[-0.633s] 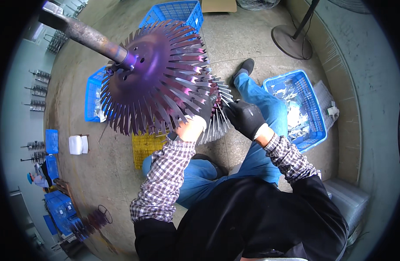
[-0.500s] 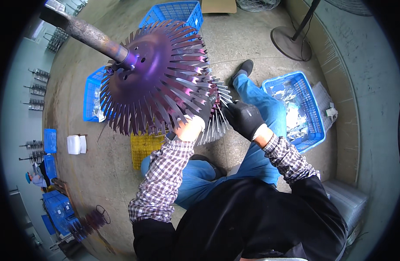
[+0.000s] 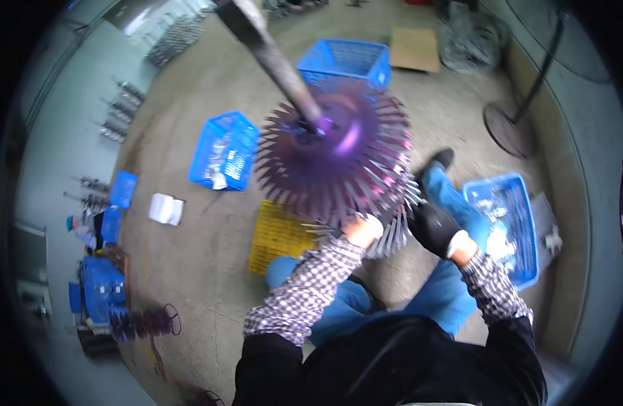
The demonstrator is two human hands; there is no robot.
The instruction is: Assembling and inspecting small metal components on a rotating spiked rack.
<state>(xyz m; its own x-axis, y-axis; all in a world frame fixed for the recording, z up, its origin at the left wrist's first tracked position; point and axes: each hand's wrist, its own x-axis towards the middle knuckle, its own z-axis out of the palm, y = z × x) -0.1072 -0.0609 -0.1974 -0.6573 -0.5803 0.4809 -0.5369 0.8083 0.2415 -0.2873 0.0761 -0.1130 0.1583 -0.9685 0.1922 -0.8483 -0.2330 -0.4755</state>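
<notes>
A rack of purple discs (image 3: 338,152), ringed with radiating metal prongs, sits on a thick metal rod (image 3: 274,64) in front of me. My left hand (image 3: 363,232) reaches under the near rim of the front disc; its fingers are hidden behind the prongs. My right hand (image 3: 433,229), in a black glove, is at the rack's right side, its fingers bent in against silvery prongs (image 3: 391,233) of a tier farther back. What lies between those fingers is too blurred to make out.
A blue basket of shiny thin pieces (image 3: 501,230) stands at my right. More blue baskets are at the left (image 3: 227,152) and far side (image 3: 345,61). A yellow crate (image 3: 281,237) lies beneath the rack. A fan's round base (image 3: 509,130) stands far right.
My view has swung, so the rack, baskets and both hands appear farther right and lower. Both hands stay at the rack, the right one still against the prongs.
</notes>
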